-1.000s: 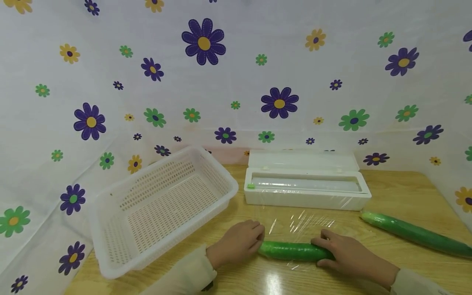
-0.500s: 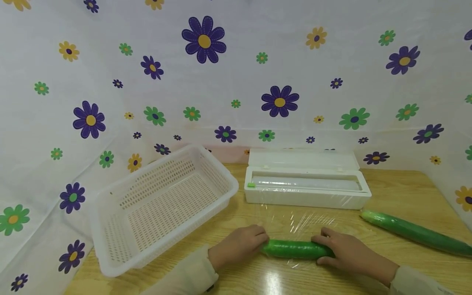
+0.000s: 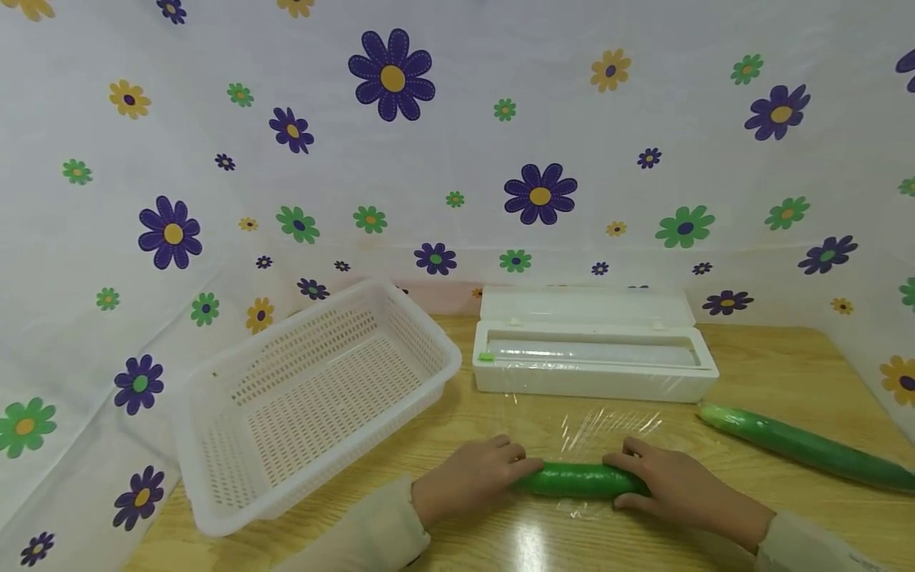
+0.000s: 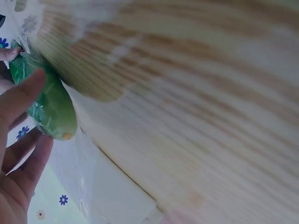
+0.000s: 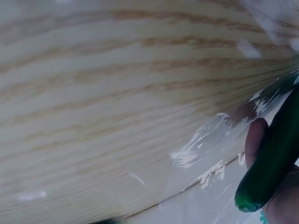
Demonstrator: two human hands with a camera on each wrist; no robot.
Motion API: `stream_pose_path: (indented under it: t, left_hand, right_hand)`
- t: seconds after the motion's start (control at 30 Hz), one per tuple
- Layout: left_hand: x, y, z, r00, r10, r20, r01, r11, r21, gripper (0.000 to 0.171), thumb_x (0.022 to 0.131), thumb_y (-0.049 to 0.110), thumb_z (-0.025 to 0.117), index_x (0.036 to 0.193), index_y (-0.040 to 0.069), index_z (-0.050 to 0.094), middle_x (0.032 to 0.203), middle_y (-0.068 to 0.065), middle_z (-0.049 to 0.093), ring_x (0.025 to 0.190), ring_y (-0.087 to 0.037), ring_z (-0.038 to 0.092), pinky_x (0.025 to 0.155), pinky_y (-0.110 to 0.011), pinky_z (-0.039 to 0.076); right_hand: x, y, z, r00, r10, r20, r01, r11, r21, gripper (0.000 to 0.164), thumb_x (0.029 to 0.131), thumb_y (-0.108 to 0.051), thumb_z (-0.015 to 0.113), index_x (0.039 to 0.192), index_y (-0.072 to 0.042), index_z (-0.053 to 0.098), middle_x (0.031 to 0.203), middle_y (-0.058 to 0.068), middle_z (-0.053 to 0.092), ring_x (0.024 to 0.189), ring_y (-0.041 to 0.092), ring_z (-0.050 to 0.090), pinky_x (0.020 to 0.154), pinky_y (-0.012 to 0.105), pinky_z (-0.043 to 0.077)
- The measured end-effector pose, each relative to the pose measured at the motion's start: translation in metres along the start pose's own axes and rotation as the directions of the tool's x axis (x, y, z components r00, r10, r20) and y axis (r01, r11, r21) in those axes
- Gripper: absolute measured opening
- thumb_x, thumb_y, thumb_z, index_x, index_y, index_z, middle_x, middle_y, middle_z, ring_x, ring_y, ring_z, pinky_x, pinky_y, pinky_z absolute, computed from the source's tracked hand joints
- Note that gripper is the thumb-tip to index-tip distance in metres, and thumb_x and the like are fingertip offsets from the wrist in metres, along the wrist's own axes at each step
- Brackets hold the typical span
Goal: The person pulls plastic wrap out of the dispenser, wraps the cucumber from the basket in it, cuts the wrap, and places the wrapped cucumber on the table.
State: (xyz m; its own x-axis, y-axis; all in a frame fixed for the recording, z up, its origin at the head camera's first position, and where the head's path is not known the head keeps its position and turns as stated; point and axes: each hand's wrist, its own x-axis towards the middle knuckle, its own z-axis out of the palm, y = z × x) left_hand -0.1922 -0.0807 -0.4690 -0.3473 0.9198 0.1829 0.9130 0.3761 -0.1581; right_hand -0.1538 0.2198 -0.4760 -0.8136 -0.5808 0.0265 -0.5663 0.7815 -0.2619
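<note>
A green cucumber lies crosswise near the front of the wooden table, with clear cling film running from it back to a white dispenser box. My left hand holds its left end, index finger along the top. Shiny film covers that cucumber end in the left wrist view, with fingers on both sides of it. At the other end, my right hand grips the cucumber between thumb and fingers. The right wrist view shows the tip beyond those fingers, with creased film beside it.
Inside the dispenser, its lid raised, lies a roll of film; a green slider sits at its left. A second cucumber rests at the right. A white perforated basket stands at the left. A flowered curtain hangs behind.
My left hand has moved right, from the cucumber's left tip onto its body. My right hand keeps its grip in nearly the same place.
</note>
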Motion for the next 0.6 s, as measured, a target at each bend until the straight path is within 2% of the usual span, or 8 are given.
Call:
stream_pose_path:
  t: [0.13,0.33,0.47,0.6]
  left_hand:
    - [0.004,-0.001,0.003,1.000,-0.002,-0.011,0.002,0.999,0.037,0.038,0.081,0.021,0.072,0.118,0.019,0.060,0.097,0.006,0.067,0.085,-0.005,0.060,0.066,-0.010,0.049]
    - [0.008,-0.001,0.004,0.998,-0.049,0.042,0.048,0.999,0.015,0.044,0.080,0.030,0.073,0.122,0.021,0.061,0.099,0.005,0.067,0.087,-0.006,0.061,0.066,-0.011,0.050]
    - [0.010,-0.001,0.003,0.996,-0.065,0.057,0.063,0.998,0.031,0.048,0.078,0.032,0.073,0.124,0.023,0.061,0.100,0.005,0.067,0.088,-0.005,0.060,0.066,-0.010,0.050]
    - [0.011,0.000,0.003,0.995,-0.072,0.070,0.069,0.997,0.040,0.049,0.078,0.033,0.073,0.125,0.023,0.060,0.101,0.005,0.068,0.090,-0.006,0.061,0.068,-0.010,0.050]
  right_hand:
    - [-0.002,0.003,-0.001,1.000,-0.004,0.002,0.004,1.000,-0.028,0.060,0.079,-0.058,0.061,0.122,-0.015,0.059,0.097,-0.004,0.051,0.069,-0.002,0.040,0.054,0.017,0.037]
    - [-0.018,0.017,-0.013,1.000,0.024,-0.007,-0.025,1.000,-0.013,0.074,0.070,-0.066,0.064,0.125,-0.016,0.057,0.105,-0.004,0.056,0.078,0.000,0.051,0.061,0.025,0.049]
    - [-0.033,0.034,-0.021,0.996,0.092,-0.005,-0.091,0.995,0.048,0.074,0.063,-0.066,0.071,0.114,-0.014,0.057,0.101,-0.007,0.057,0.080,-0.001,0.052,0.063,0.024,0.049]
    - [-0.049,0.049,-0.023,0.985,0.174,0.016,-0.174,0.980,0.097,0.065,0.058,-0.059,0.079,0.096,-0.015,0.050,0.085,-0.008,0.050,0.071,-0.003,0.041,0.057,0.019,0.040]
